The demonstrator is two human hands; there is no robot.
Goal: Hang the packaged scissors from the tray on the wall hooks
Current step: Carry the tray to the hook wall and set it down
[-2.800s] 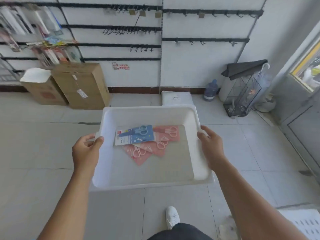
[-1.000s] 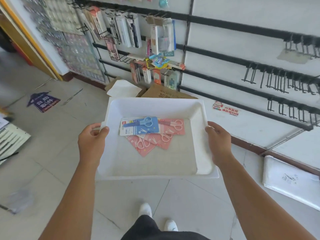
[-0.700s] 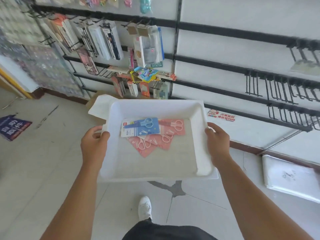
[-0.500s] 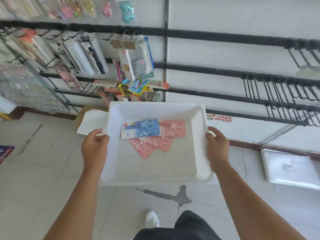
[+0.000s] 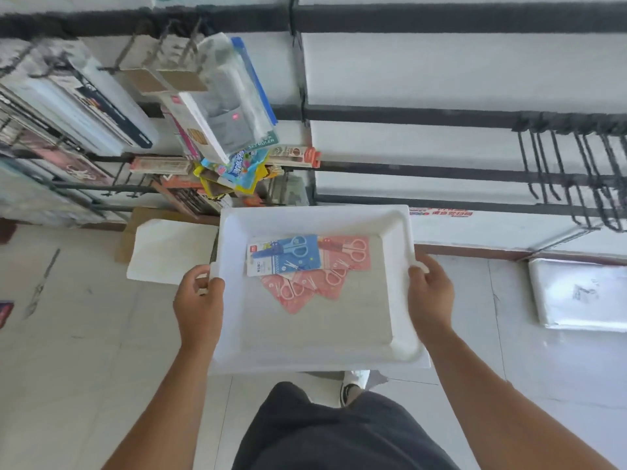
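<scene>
Against the far wall of a white tray [image 5: 403, 354], carried level: one blue scissors pack [image 5: 283, 254] lying flat over several pink scissors packs [image 5: 325, 276], fanned and overlapping. Left hand [image 5: 198, 307] and right hand [image 5: 429, 296] each clenched around a side rim of the tray. Handling, by judgement: flat carded packs, light, fairly stiff, glossy and likely slippery when stacked; best pinched at the card's top edge near its hang hole. Empty wall hooks [image 5: 559, 171] stand upper right.

Scissor packs [image 5: 305, 266] overlapping in the tray's [image 5: 319, 361] far half; hands at its left [image 5: 198, 307] and right [image 5: 429, 300] rims; wall hooks [image 5: 570, 164] behind, to the right.
</scene>
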